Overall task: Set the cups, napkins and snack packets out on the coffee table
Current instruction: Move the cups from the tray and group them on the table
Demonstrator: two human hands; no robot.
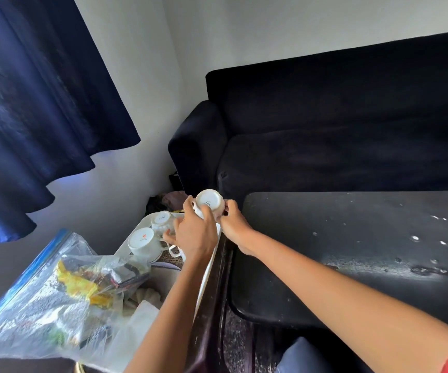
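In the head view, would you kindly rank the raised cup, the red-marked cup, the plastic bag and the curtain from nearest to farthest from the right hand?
1. Raised cup, held base-up by the right hand.
2. Red-marked cup, upside down on the tray, to the left.
3. Plastic bag, lower left.
4. Curtain, upper left.
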